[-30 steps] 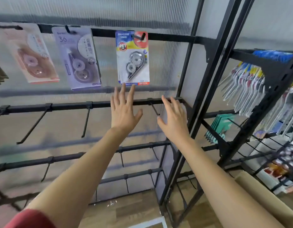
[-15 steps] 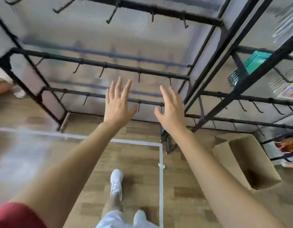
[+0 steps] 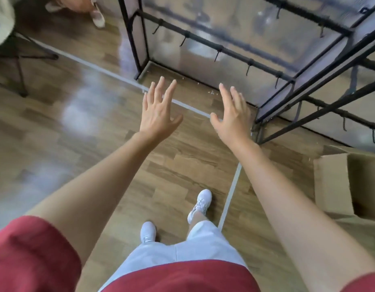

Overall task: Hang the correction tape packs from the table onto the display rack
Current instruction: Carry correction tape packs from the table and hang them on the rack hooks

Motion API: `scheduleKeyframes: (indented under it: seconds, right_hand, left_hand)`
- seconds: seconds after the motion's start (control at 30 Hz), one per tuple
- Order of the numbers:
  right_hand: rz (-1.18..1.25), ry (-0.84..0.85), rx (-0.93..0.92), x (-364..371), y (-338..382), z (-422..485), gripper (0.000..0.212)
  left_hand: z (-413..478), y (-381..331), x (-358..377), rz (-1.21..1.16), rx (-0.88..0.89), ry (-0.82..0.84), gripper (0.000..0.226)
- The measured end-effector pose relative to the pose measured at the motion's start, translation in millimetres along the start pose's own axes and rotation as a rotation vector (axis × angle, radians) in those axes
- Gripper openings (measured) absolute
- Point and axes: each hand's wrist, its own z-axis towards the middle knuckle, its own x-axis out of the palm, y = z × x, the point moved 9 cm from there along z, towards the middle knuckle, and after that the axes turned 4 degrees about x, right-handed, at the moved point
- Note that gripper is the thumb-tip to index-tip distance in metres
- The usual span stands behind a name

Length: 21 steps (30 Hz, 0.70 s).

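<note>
Looking straight down, the view takes in a red shirt, pale shorts and two white shoes on a wooden floor. Both arms reach forward from there. The left hand is spread, fingers straight and apart, and holds nothing. The right hand is spread too, thumb out, and is just as bare. Neither touches anything; both hang over the floor, just short of the foot of the display rack. To the right an open cardboard box sits on the floor near the rack's corner.

Beyond the hands, the rack's lower rails carry short hooks, and every hook that shows here is bare. No correction tape pack is in view, neither in a hand nor on these rails. The upper rails are out of the picture, so how many packs already hang cannot be told. At the far left a pale edge on black legs is probably the table, too blurred to show what lies on it.

With both hands free, this looks like a gap between packs: the next one is yet to be fetched, and plenty of hook room is left.
</note>
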Motion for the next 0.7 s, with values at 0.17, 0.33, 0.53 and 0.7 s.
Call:
scheduleKeyframes:
  seconds: [0.17,0.33,0.53,0.7]
  right_hand:
    - [0.006,0.065,-0.068,58.2,77.7,-52.5,0.068]
    - [0.013,0.166,-0.194,107.1,154.8,-91.4,0.069]
    - [-0.004,0.328,-0.419,163.2,250.8,-132.7,0.069]
    - [-0.001,0.464,-0.63,210.9,330.3,-190.1,0.069]
  left_hand:
    - [-85.0,78.8,-28.3,0.0,-0.112,0.017,0.08]
    - [-163.3,153.9,-55.8,0.008,-0.306,-0.01,0.078]
    - [-258.7,225.1,-94.7,0.013,-0.586,-0.123,0.075]
    - [-353.5,271.8,-122.2,-0.013,-0.816,-0.245,0.073]
